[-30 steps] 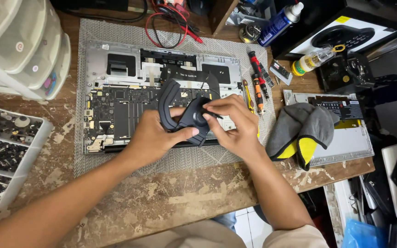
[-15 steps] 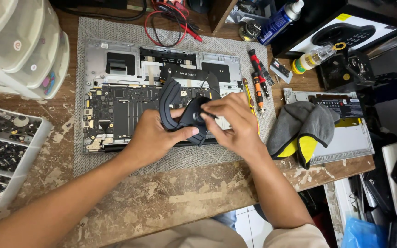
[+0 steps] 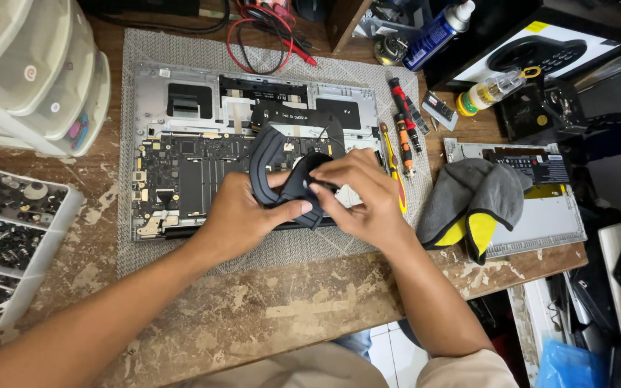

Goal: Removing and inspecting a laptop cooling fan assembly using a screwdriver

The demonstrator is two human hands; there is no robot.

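Both hands meet over an opened laptop (image 3: 203, 144) on a grey mat (image 3: 404, 136): the left hand (image 3: 235, 219) pinches a black fan part (image 3: 289, 179) from the left, the right hand (image 3: 361, 190) grasping its right edge, screwdrivers (image 3: 400, 126) lying further right.

fan (image 3: 292, 179): lower part behind fingers (image 3: 303, 210) | parts tray (image 3: 8, 244): cut off left

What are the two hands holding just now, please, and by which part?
Both hold one black cooling fan above the opened laptop: the left hand grips its lower edge, and the right hand pinches its round right side.
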